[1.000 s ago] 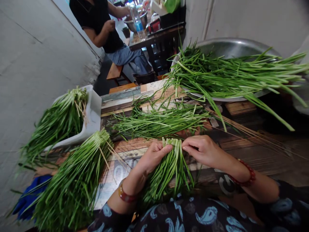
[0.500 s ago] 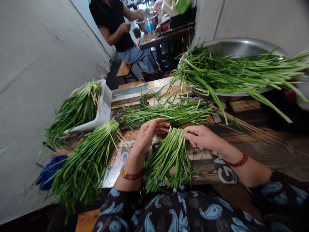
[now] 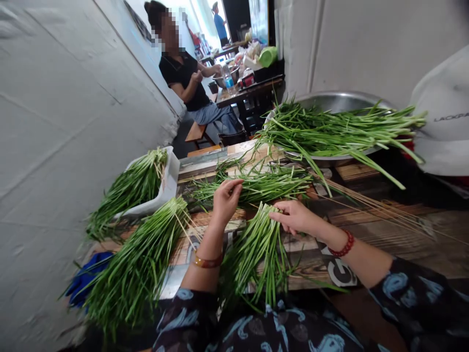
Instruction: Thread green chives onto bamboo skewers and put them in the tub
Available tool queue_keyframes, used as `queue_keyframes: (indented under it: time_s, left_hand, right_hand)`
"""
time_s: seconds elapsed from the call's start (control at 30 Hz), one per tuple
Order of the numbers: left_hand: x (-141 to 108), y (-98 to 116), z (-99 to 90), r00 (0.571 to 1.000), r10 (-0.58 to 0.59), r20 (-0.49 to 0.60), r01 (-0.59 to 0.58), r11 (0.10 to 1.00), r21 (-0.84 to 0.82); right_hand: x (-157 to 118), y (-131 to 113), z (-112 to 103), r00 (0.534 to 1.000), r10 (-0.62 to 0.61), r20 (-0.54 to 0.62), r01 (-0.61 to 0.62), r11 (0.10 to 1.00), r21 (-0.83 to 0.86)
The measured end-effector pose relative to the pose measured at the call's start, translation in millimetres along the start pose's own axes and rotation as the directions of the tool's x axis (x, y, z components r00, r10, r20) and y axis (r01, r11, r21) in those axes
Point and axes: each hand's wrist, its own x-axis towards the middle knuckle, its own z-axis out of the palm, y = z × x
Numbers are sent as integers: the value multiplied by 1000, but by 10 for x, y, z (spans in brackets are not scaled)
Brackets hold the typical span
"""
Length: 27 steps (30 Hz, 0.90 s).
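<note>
The basin (image 3: pixel 340 100) is shiny metal, the tub (image 3: pixel 173 172) smooth plastic, the tabletop (image 3: pixel 353 171) grained wood, the wall (image 3: pixel 54 151) matt.

The table (image 3: pixel 370 239) is made of wood strips in many colors. A white tub (image 3: pixel 170 175) and a big green bunch (image 3: pixel 142 264) are on the left. Loose greens (image 3: pixel 274 185) lie in the middle, thin sticks (image 3: pixel 366 199) on the right. A smaller bunch (image 3: pixel 256 239) pokes over the near edge.

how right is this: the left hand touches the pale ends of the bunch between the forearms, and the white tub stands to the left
Not the left hand: in the head view, the right hand touches the pale ends of the bunch. The white tub does stand to the left.
</note>
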Motion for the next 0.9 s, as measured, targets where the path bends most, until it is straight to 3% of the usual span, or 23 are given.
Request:
queue_keyframes:
  time_s: [0.1,0.17,0.33,0.53,0.77,0.9]
  left_hand:
    - [59,-22,86,966,245,76,-257,925,280]
    - [59,-17,132,935,320,156,-355,854,379]
    - [1,-29,182,913,338,229,-408,757,510]
    - [-66,-64,197,874,414,253,-479,648,592]
    - [-87,-86,257,883,390,263,-468,674,572]
    - [-89,-22,233,922,355,156,-386,805,450]
  right_hand:
    - [23,60,-31,953,-274,-133,246,950,-190]
    - [24,71,-39,926,-345,-154,304,922,-239]
    - [-15,34,-6,943,-289,-165,270,954,-129]
    - [-32,11,-3,936,-290,-201,260,952,-162]
    - [-65,-32,1,924,-322,-205,287,940,-183]
    - [-91,-67,-3,933,-312,-181,283,944,-172]
